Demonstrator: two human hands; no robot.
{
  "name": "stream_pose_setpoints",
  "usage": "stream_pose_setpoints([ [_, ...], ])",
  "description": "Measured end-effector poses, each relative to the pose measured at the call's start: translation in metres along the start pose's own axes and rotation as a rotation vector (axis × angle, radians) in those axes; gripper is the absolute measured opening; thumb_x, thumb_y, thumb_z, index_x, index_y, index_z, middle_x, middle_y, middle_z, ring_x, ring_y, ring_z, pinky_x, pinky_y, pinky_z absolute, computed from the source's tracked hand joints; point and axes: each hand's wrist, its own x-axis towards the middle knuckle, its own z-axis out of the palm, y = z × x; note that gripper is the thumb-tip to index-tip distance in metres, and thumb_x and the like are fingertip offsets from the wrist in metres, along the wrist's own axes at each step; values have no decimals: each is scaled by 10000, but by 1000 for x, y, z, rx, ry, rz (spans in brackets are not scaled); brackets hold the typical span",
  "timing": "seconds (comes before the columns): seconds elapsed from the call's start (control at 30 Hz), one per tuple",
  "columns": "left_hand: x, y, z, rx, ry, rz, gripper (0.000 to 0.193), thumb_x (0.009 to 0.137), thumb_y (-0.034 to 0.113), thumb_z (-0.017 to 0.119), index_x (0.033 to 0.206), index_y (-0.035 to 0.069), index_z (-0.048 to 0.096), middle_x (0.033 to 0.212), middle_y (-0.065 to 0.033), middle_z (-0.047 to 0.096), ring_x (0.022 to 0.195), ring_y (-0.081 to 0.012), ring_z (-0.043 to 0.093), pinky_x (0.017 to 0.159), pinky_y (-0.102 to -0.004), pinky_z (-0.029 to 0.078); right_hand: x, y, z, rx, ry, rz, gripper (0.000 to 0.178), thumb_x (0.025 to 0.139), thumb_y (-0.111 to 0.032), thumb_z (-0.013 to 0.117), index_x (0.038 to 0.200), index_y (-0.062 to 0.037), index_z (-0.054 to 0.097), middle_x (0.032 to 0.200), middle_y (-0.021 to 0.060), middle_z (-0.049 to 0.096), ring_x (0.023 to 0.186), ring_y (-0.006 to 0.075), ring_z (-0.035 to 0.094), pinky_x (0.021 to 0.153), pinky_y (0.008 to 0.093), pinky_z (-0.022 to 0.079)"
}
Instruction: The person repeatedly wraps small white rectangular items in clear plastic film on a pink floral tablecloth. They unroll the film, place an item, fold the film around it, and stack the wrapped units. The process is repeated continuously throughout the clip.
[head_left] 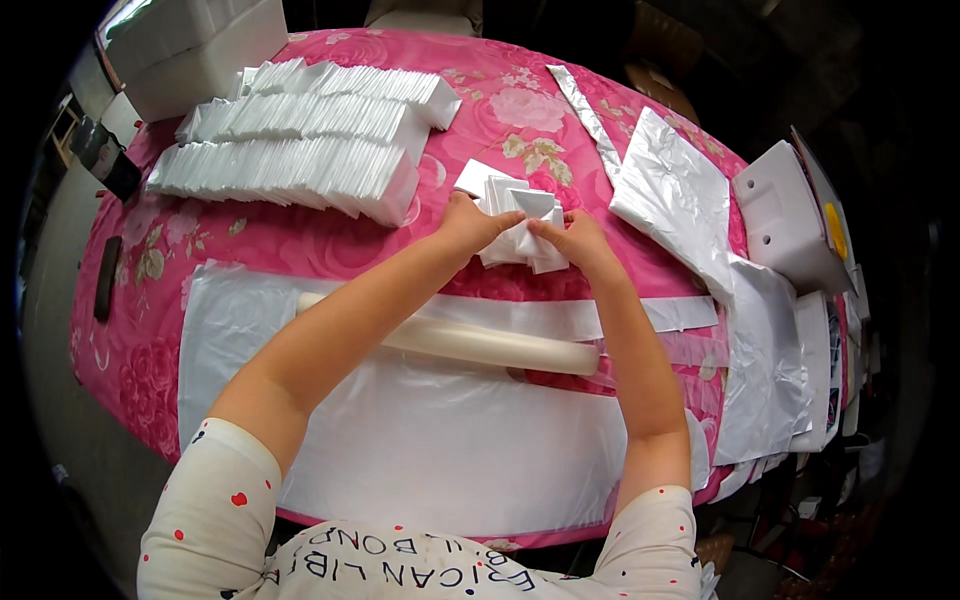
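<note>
Out in front of me, over the pink flowered tablecloth [540, 105], a small loose bundle of folded white sheets [530, 242] is held between my two hands. My left hand [476, 222] grips its left side, thumb across the top. My right hand [578, 240] pinches the right side with thumb and fingers. The folded pieces fan out unevenly. Beyond my left hand stand three long rows of similar folded white pieces [280, 180], packed on edge. Below my forearms lies a long off-white tube or roll [490, 345], partly covered by my left arm, on a translucent white plastic sheet [440, 440].
A white foam box [205, 55] stands at the far left, near a dark bottle [106, 160] and a narrow dark object [107, 278]. Shiny white sheets [675, 180] and a folded strip [585, 120] lie to the right. A white box [785, 215] is at the right edge.
</note>
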Motion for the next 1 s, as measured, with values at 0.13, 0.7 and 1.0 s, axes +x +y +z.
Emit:
stream_pose_setpoints([
  [0.13,6,-11,17,77,156,67,835,655,212,793,1263,-69,294,1159,-205,482,1050,-260,543,809,-348,499,2,3,16,-63,54,-35,665,627,-544,741,951,23,616,901,164,653,818,246,641,680,337,489],
  [0.7,-101,-18,-44,-220,-150,560,912,695,45,729,1399,10,150,1187,-128,482,1060,-201,507,889,-301,433,-109,-38,29,727,-83,-374,1133,574,-46,842,1419,-24,87,1179,96,494,1100,199,500,916,322,442],
  [1.0,-207,-127,-77,-97,-228,844,1368,516,332,888,1416,42,-100,1228,-159,491,1108,-286,520,955,-380,408,-245,-21,111,556,-262,-588,1115,593,-102,834,1431,-84,98,1302,127,448,1179,246,474,992,361,376],
])
